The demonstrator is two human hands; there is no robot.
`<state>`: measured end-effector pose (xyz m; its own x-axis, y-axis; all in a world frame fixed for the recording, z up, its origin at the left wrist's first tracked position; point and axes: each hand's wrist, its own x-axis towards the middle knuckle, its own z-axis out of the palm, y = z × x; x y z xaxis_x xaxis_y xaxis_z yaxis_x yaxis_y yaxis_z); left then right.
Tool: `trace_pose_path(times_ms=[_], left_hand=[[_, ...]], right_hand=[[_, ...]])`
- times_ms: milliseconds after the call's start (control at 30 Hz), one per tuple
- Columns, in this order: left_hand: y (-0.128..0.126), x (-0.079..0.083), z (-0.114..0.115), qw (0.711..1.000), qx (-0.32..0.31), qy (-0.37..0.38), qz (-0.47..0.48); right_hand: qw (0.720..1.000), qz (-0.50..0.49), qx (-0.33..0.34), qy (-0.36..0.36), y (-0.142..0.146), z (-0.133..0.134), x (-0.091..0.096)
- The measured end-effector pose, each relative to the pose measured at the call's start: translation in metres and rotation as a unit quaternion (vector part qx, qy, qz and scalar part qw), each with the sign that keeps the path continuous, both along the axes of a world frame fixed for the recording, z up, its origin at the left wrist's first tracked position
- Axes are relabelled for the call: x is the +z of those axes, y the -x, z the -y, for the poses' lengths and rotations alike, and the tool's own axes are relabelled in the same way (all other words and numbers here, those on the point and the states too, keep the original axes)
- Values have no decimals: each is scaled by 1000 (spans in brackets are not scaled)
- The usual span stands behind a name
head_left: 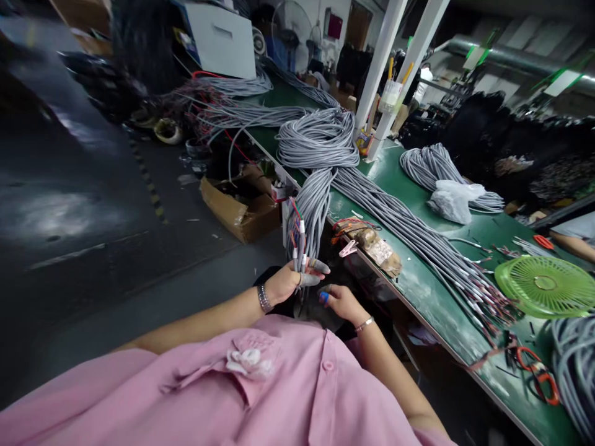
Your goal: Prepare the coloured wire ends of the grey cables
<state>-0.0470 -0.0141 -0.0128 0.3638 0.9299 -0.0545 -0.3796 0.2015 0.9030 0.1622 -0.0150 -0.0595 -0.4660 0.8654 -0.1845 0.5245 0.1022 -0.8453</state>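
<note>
Between the thumb and fingers of my left hand point(297, 279) stand the ends of a few grey cables point(302, 238), with white wrapped collars and thin coloured wires fanning out on top. Grey finger covers sit on some of those fingertips. My right hand point(343, 303) is just to the right, apart from the cable ends, its fingers curled together; a blue wrap shows on one fingertip. What it may hold is hidden. Behind both hands, a thick bunch of grey cable point(313, 207) hangs over the table edge.
The green table point(418, 272) carries a large cable coil point(318, 139), a long cable bundle point(400, 217), a taped brown lump point(379, 248), a green fan point(546, 285) and orange-handled scissors point(539, 375). An open cardboard box point(242, 207) sits on the floor. A person's arm shows at far right.
</note>
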Motion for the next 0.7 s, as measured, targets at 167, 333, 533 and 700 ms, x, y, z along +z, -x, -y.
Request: trace_pose_path(times_ms=[167, 333, 533, 700], left_hand=[[-9, 4, -1, 998, -46, -9, -44], [-18, 4, 0, 992, -78, 15, -95], [-15, 0, 2, 986, -98, -29, -128], [-5, 0, 5, 981, -112, -75, -141]], right_hand=[[979, -31, -116, -166, -1, 17, 66], [958, -113, -94, -245, 20, 15, 111], [963, -149, -49, -218, 36, 11, 102], [964, -127, 10, -232, 35, 18, 96]])
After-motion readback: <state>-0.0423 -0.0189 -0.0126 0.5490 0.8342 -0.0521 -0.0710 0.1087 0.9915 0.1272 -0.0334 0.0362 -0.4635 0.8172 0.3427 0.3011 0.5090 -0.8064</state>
